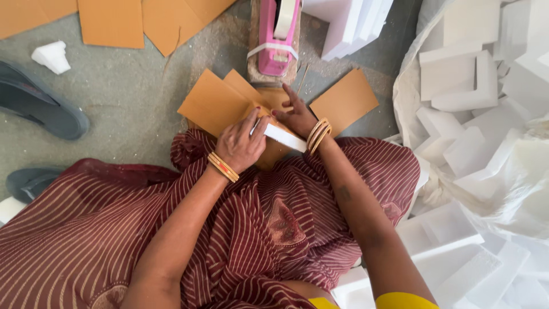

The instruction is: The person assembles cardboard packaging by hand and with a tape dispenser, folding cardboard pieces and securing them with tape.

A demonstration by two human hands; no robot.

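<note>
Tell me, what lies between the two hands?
In the head view, a white foam strip spans between the left hand and right hand, over brown cardboard pieces.

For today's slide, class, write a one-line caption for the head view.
Seated on the floor, left hand and right hand fold brown card around a white foam block.

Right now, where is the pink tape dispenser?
In the head view, the pink tape dispenser stands at top centre on the floor, just beyond the brown card pieces under both hands, left of the white foam slabs.
</note>
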